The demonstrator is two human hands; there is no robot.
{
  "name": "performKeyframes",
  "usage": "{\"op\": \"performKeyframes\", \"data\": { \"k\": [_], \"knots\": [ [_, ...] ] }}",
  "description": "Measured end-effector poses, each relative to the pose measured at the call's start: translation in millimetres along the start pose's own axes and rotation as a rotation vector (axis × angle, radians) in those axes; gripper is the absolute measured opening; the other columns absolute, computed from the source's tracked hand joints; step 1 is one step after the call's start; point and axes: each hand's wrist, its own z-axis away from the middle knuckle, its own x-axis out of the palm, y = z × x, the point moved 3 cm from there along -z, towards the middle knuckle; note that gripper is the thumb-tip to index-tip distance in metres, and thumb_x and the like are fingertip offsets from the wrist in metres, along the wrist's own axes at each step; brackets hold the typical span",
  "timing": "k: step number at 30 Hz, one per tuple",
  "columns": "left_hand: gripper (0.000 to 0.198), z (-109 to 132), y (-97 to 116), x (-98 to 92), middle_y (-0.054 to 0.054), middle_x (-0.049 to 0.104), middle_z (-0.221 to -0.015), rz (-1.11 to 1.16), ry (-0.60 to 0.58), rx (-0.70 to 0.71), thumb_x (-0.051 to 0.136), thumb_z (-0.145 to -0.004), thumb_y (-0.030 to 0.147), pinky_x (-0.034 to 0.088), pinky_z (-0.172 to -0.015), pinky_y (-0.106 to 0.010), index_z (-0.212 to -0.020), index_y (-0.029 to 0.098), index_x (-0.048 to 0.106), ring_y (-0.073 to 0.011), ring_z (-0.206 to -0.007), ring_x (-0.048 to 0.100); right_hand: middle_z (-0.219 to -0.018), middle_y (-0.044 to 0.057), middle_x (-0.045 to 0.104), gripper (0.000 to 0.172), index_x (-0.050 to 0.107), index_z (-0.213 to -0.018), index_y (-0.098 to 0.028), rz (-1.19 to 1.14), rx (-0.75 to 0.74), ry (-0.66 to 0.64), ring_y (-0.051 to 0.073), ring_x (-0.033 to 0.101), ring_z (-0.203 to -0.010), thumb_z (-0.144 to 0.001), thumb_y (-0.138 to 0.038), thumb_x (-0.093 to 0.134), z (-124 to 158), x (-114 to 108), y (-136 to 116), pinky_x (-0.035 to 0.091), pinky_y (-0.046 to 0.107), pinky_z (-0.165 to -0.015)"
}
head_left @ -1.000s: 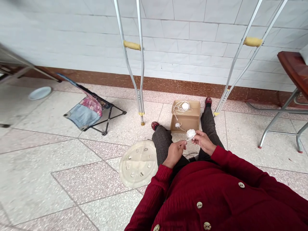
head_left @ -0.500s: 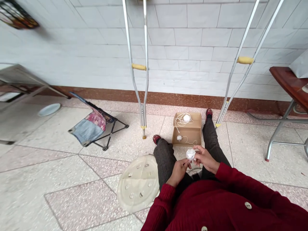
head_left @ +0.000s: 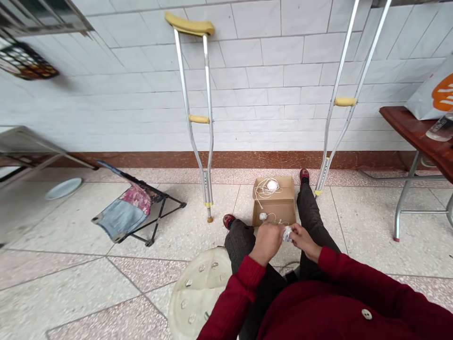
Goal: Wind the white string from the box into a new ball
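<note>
**Open cardboard box with two white string balls, a third white string ball gripped between left hand and right hand**

The box sits on the tiled floor between the person's two feet, and it is the only container in use here. Inside it, near the far edge, lies the larger ball of the pair with a loose coil of white string beside it. The smaller ball lies near the near edge, and a strand runs from it along that edge towards the hands, where it is lost to sight.

The third ball is held just above the near edge of the box, over the person's lap. The right hand's fingers are closed on it in a pinch. The left hand is closed against its other side, with most of its fingers hidden from this view.

Around this, two aluminium crutches with yellow grips stand against the tiled wall. A round pale lid lies beside the left leg, with seven small shiny pieces showing on it and the person's sleeve covering part of it. Off to the right, a red-brown surface carries one white bag and one clear bottle.
</note>
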Motion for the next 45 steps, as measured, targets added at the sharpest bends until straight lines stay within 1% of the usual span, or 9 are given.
{"op": "performKeyframes", "data": {
  "k": [6,12,18,24,28,35,37,42,45],
  "knots": [
    [0.037,35.6,4.5,40.9,-0.005,0.068,-0.07,0.335,-0.007,-0.185,0.039,-0.097,0.029,0.042,-0.066,-0.028,-0.073,0.019,0.065,-0.0183,-0.067,0.061,-0.053,-0.009,0.045,0.022,0.045,-0.076,-0.021,-0.15,0.01,0.047,0.003,0.027,-0.038,-0.061,-0.029,0.06,-17.9,10.5,-32.7,0.009,0.019,-0.038],
    [0.032,44.2,-19.4,72.7,-0.006,0.07,-0.076,0.484,-0.009,-0.183,0.044,-0.094,0.026,0.048,-0.073,-0.03,-0.073,0.018,0.067,-0.0195,-0.074,0.064,-0.057,-0.006,0.051,0.017,0.052,-0.075,-0.019,-0.183,0.185,-0.228,0.002,0.026,-0.04,-0.062,-0.024,0.062,14.8,21.5,-45.9,0.007,0.02,-0.038],
    [0.024,23.5,-41.7,60.2,-0.005,0.074,-0.089,0.277,0.018,-0.049,0.048,-0.094,0.021,0.035,-0.107,-0.041,-0.087,0.02,0.071,-0.0186,-0.088,0.066,-0.052,-0.008,0.046,0.017,0.053,-0.077,-0.02,0.02,0.264,-0.229,0.003,0.029,-0.037,-0.064,-0.022,0.063,53.1,-0.5,-41.5,0.005,0.019,-0.038],
    [0.025,10.2,-14.7,29.6,-0.005,0.071,-0.081,0.09,0.044,0.089,0.047,-0.095,0.021,0.035,-0.107,-0.04,-0.082,0.018,0.069,-0.0171,-0.079,0.062,-0.047,-0.007,0.047,0.016,0.053,-0.072,-0.02,0.12,0.332,-0.253,0.004,0.033,-0.032,-0.059,-0.017,0.062,45.1,-9.6,-17.6,0.007,0.018,-0.033],
    [0.028,16.9,5.4,24.2,-0.006,0.068,-0.073,0.06,0.051,0.043,0.046,-0.093,0.021,0.039,-0.099,-0.038,-0.074,0.017,0.066,-0.0186,-0.073,0.061,-0.041,-0.008,0.044,0.017,0.048,-0.069,-0.02,0.068,0.209,0.007,0.006,0.035,-0.03,-0.059,-0.022,0.062,17.1,-15.1,-9.7,0.012,0.018,-0.031],
    [0.037,41.4,13.4,53.1,-0.001,0.068,-0.07,0.573,-0.045,-0.151,0.042,-0.095,0.03,0.043,-0.069,-0.024,-0.072,0.018,0.067,-0.0152,-0.07,0.061,-0.051,-0.007,0.049,0.019,0.047,-0.075,-0.021,-0.066,0.09,0.105,0.006,0.041,-0.039,-0.062,-0.025,0.061,-10.2,-9.2,-36.3,0.022,0.018,-0.036],
    [0.036,44.3,9.3,61.7,-0.001,0.068,-0.071,0.611,-0.046,-0.144,0.042,-0.095,0.029,0.043,-0.07,-0.023,-0.073,0.017,0.068,-0.0149,-0.071,0.062,-0.054,-0.007,0.051,0.02,0.05,-0.077,-0.02,-0.099,0.11,0.024,0.005,0.04,-0.04,-0.062,-0.024,0.062,-1.6,-5.8,-47.9,0.019,0.018,-0.036],
    [0.029,39.2,-11.3,72.6,-0.004,0.069,-0.073,0.435,-0.079,-0.104,0.048,-0.093,0.021,0.042,-0.069,-0.024,-0.073,0.016,0.068,-0.0168,-0.073,0.062,-0.055,-0.005,0.054,0.023,0.058,-0.084,-0.018,0.011,0.409,-0.51,0.002,0.031,-0.034,-0.065,-0.024,0.068,50.0,1.9,-52.8,0.008,0.019,-0.033],
    [0.03,29.8,-19.7,61.7,-0.004,0.068,-0.072,0.325,-0.084,0.043,0.049,-0.095,0.024,0.043,-0.077,-0.026,-0.071,0.018,0.067,-0.0169,-0.076,0.062,-0.051,-0.007,0.051,0.02,0.055,-0.081,-0.017,0.142,0.508,-0.559,0.002,0.032,-0.032,-0.064,-0.021,0.064,67.2,-9.9,-39.0,0.011,0.018,-0.032]
  ]
}}
